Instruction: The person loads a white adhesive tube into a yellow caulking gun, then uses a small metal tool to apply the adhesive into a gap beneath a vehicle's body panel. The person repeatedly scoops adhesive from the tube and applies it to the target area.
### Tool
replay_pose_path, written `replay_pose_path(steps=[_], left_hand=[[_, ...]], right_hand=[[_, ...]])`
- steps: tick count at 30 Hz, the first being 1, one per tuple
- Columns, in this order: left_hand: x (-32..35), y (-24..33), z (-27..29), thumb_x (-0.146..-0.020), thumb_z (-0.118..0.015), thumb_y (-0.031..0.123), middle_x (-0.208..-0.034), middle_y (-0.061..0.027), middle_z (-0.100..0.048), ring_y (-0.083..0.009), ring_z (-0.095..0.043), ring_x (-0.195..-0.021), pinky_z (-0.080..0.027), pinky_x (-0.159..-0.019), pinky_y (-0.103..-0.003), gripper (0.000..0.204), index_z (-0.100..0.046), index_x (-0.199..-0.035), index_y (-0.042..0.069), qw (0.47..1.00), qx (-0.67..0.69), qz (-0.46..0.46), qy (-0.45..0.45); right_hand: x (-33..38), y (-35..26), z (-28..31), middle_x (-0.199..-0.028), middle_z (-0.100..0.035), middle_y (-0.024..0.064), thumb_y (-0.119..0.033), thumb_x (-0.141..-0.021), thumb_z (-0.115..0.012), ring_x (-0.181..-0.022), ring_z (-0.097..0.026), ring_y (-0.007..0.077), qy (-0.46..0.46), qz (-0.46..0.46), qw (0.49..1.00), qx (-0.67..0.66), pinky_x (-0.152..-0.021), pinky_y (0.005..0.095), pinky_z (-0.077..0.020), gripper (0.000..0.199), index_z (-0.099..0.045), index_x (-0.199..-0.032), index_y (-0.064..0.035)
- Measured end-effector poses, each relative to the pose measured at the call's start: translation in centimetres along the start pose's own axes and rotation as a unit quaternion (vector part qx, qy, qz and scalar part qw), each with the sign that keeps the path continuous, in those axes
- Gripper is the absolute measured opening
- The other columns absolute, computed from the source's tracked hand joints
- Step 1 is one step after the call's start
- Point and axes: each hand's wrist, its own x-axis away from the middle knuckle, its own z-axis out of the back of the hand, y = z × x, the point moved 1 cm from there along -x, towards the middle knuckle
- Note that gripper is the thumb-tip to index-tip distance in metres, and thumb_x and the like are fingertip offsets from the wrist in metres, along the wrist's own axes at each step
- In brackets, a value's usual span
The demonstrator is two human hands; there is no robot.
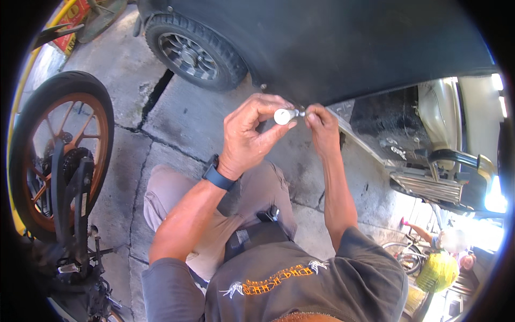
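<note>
Orange-rimmed motorcycle wheel, left — bicycle, lower right

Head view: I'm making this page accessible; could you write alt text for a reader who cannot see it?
A person's left hand holds a small, round-faced white part, the right hand at its metal end. Beneath are cracked grey concrete slabs; ahead, a smooth dark vehicle panel; at left, an orange-rimmed black motorcycle wheel.

A small part with a round whitish face turned upward and a narrow silvery stem pointing to 3 o'clock is held in the air, near the view's centre, toward 1 o'clock.
</note>
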Motion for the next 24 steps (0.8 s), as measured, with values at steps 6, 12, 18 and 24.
replay_pose_path(steps=[6,12,18,24], left_hand=[[0.4,-0.6,-0.5,-0.075,-0.084,-0.003,-0.105,-0.0122,-0.073,-0.0252,-0.073,-0.101,-0.059,-0.085,-0.035,0.028,-0.069,-0.098,0.003,0.995,-0.080,-0.051,-0.030],[0.2,-0.6,-0.5,-0.075,-0.084,-0.001,-0.104,-0.0111,-0.075,-0.0246,-0.073,-0.098,-0.058,-0.083,-0.034,0.027,-0.070,-0.098,0.005,0.991,-0.119,-0.038,-0.041],[0.3,-0.9,-1.0,-0.077,-0.083,-0.001,-0.103,-0.0112,-0.074,-0.0224,-0.073,-0.095,-0.058,-0.081,-0.032,0.026,-0.069,-0.097,0.004,0.990,-0.123,-0.042,-0.051],[0.3,-2.5,-0.4,-0.085,-0.077,-0.005,-0.106,-0.0082,-0.072,-0.0143,-0.069,-0.098,-0.056,-0.084,-0.027,0.021,-0.066,-0.100,0.003,0.995,0.059,0.077,0.003]], right_hand=[[-2.2,0.8,0.6,-0.092,-0.058,-0.0011,-0.009,-0.093,-0.072,-0.084,-0.052,0.0099,-0.080,0.011,0.992,-0.096,-0.077,0.0269,-0.0421,0.009,-0.073,-0.101,-0.0043],[-2.1,1.3,-0.1,-0.095,-0.059,-0.0006,-0.006,-0.093,-0.071,-0.087,-0.056,0.0115,-0.114,-0.013,0.974,-0.195,-0.082,0.0279,-0.0449,0.008,-0.074,-0.101,-0.0048],[-2.0,1.9,0.6,-0.096,-0.060,0.0002,-0.005,-0.092,-0.071,-0.089,-0.058,0.0127,-0.118,-0.052,0.971,-0.202,-0.085,0.0298,-0.0463,0.009,-0.075,-0.101,-0.0043],[-1.9,0.8,0.9,-0.094,-0.061,0.0001,-0.005,-0.092,-0.071,-0.087,-0.056,0.0122,-0.088,-0.033,0.981,-0.167,-0.083,0.0295,-0.0448,0.009,-0.075,-0.100,-0.0047]])
